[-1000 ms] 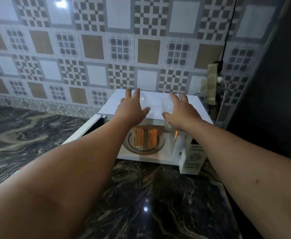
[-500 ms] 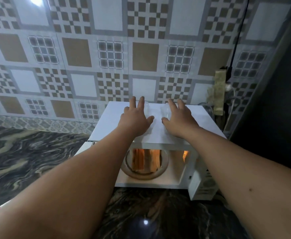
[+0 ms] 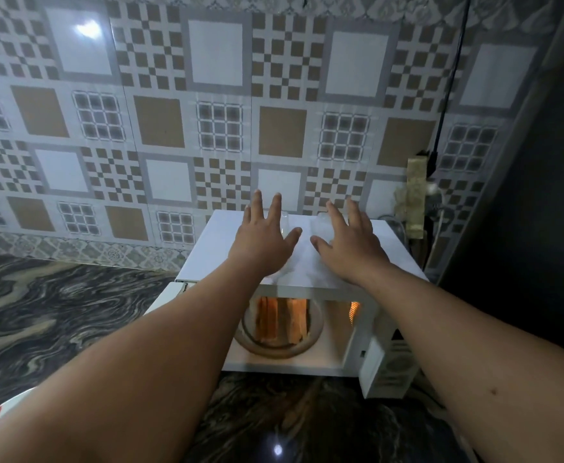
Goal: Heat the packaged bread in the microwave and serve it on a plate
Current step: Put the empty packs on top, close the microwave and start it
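At the far left, the rim of a white plate (image 3: 13, 404) with a red mark peeked out from under our left forearm, resting on the dark marbled counter (image 3: 56, 312). Moving right, the white microwave (image 3: 397, 259) stood against the patterned tile wall, its door (image 3: 165, 295) swung open to the left. Our left hand (image 3: 262, 240) was spread flat over the microwave's top, fingers splayed, gripping nothing. Between our hands lay a thin, clear, crumpled piece of plastic (image 3: 304, 262), probably the bread's wrapper, though it was too faint to be sure. Our right hand (image 3: 349, 243) was likewise spread open over the top, palm down, holding nothing.

Below our hands, the lit cavity showed slices of bread (image 3: 280, 320) standing on the glass turntable (image 3: 312, 334), glowing orange.

To the right, a power strip (image 3: 416, 195) and a black cable hung on the wall.

We judged these risks: the loose plastic could slide off the smooth top into the cavity. Reaching in bare-handed, we might find the bread or glass hot. The plate sat well apart from the microwave, so carrying slices across could drop them.
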